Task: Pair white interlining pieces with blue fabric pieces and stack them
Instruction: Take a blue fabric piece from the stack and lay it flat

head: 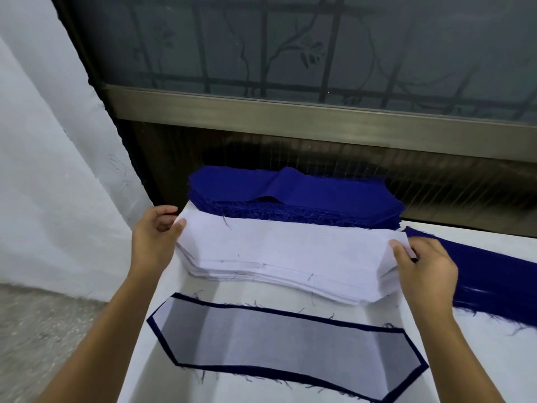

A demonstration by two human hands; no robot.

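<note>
Head view, looking down at a white table point(479, 362). In the middle lies a pile of white interlining point(334, 289) — the left hand point(154, 239) pinches the left corner of the top sheet point(290, 242), thumb on top and fingers curled behind, and the right hand point(424, 269) pinches its right end. Just behind, touching the pile, sits a pile of blue fabric point(305, 193) with frayed edges, below a window point(290, 48). Nearest the camera lies a finished pair point(284, 341) — white sheet on blue, a blue border showing all round. A long blue strip point(494, 280) lies to the right.
</note>
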